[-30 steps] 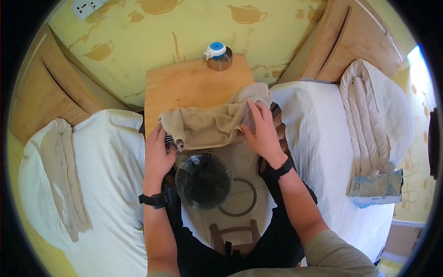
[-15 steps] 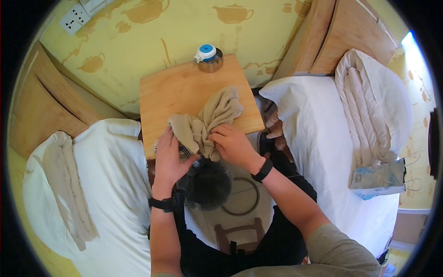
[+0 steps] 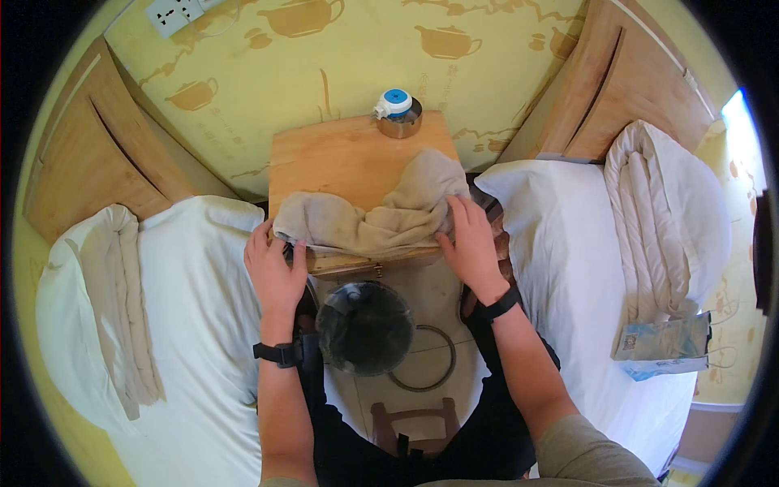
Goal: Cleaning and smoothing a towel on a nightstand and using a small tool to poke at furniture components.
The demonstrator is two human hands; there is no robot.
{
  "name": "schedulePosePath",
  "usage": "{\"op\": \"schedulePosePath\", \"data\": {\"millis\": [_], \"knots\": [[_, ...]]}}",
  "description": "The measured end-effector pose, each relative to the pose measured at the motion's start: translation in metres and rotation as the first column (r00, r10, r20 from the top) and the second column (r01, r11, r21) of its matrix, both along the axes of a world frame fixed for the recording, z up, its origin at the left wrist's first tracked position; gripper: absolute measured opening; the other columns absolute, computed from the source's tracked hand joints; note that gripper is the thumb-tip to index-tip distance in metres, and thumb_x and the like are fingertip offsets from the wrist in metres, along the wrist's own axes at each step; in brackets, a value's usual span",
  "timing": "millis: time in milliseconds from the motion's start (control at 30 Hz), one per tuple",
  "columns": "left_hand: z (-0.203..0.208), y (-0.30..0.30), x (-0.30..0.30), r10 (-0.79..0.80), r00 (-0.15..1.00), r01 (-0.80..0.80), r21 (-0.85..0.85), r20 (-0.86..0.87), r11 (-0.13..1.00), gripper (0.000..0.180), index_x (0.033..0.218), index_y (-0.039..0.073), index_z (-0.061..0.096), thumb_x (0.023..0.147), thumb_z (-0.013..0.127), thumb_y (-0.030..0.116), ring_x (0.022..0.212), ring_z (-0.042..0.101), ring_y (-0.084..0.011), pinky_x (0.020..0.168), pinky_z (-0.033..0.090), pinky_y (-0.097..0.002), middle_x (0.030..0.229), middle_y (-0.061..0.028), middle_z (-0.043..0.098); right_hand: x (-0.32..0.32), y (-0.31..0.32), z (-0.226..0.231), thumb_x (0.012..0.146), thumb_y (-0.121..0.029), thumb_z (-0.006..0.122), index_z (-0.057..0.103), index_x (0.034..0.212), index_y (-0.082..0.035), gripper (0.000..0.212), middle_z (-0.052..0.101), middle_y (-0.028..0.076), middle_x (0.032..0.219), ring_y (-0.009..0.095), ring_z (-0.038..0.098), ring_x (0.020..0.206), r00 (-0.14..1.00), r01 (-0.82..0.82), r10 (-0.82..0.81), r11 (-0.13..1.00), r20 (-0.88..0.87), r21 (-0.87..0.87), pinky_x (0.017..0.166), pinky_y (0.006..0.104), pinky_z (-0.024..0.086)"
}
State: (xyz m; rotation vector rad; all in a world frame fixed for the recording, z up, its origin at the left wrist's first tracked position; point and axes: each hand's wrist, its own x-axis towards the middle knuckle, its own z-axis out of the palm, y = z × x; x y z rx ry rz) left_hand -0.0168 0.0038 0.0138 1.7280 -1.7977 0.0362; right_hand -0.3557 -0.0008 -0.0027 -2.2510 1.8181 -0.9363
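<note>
A tan towel (image 3: 369, 223), soft and rumpled, lies across the front of a wooden bedside table (image 3: 341, 154). At its left corner my left hand (image 3: 276, 268) grips the cloth, thumb on the near side and fingers around the outer side. The right end of the towel is between the thumb and fingers of my right hand (image 3: 475, 252). A small dark striped thing shows beneath the towel beside my left hand; its kind is unclear. Below the table's front edge stands a dark bucket (image 3: 365, 329) on the floor, between my knees.
At the back of the table, a metal bowl (image 3: 400, 126) holds a white-and-blue round device (image 3: 395, 99). White beds (image 3: 195, 308) flank both sides. A paper bag (image 3: 665, 345) lies on the right bed. A dark ring (image 3: 446, 357) and a low stool (image 3: 415, 422) are on the floor.
My hands have moved apart, the right one outward to the right. The towel, bunched and hanging over the bucket before, now stretches wide along the table's front edge.
</note>
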Motion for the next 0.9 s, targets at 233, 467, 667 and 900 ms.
{"op": "schedulePosePath", "data": {"millis": [233,467,667,900], "knots": [[-0.003,-0.001,-0.030,-0.275,0.962,0.275,0.014,-0.002,0.961,0.029,0.111,0.000,0.067,0.084,0.072,0.009,0.115,0.060,-0.0412,0.101,0.047,-0.0491,0.122,-0.0177,0.065,0.015,0.006,-0.002,0.084,-0.001,0.071,0.044,0.150,0.000,0.071,0.049,0.026,0.145,0.047,0.044,0.138,0.990,-0.079,0.083,0.996,-0.114,0.037,0.118,0.0507,0.038],[-0.002,-0.009,-0.025,-0.277,0.961,0.276,0.124,-0.010,0.953,0.033,0.117,-0.003,0.065,0.088,0.072,0.013,0.113,0.061,-0.0430,0.098,0.050,-0.0469,0.121,-0.0209,0.066,0.003,-0.007,0.004,0.086,-0.003,0.069,0.047,0.148,-0.001,0.065,0.050,0.026,0.145,0.045,0.045,0.138,0.980,-0.172,0.178,0.982,-0.084,0.076,0.118,0.0504,0.039],[-0.013,-0.016,-0.023,-0.278,0.961,0.278,0.039,0.002,0.960,0.031,0.114,-0.001,0.067,0.086,0.073,0.012,0.112,0.061,-0.0427,0.096,0.049,-0.0499,0.119,-0.0197,0.065,0.000,-0.016,-0.010,0.087,-0.007,0.072,0.049,0.147,-0.003,0.065,0.051,0.026,0.145,0.045,0.046,0.137,0.973,-0.208,0.208,0.978,-0.101,0.007,0.117,0.0499,0.040],[-0.008,-0.010,-0.024,-0.281,0.960,0.280,0.057,0.010,0.958,0.032,0.117,-0.003,0.068,0.091,0.072,0.015,0.112,0.063,-0.0426,0.097,0.051,-0.0467,0.121,-0.0210,0.067,-0.023,-0.021,0.003,0.087,-0.008,0.073,0.063,0.133,-0.007,0.047,0.061,0.017,0.135,0.040,0.057,0.124,0.953,-0.301,0.300,0.954,-0.031,-0.020,0.108,0.0459,0.047]]}}
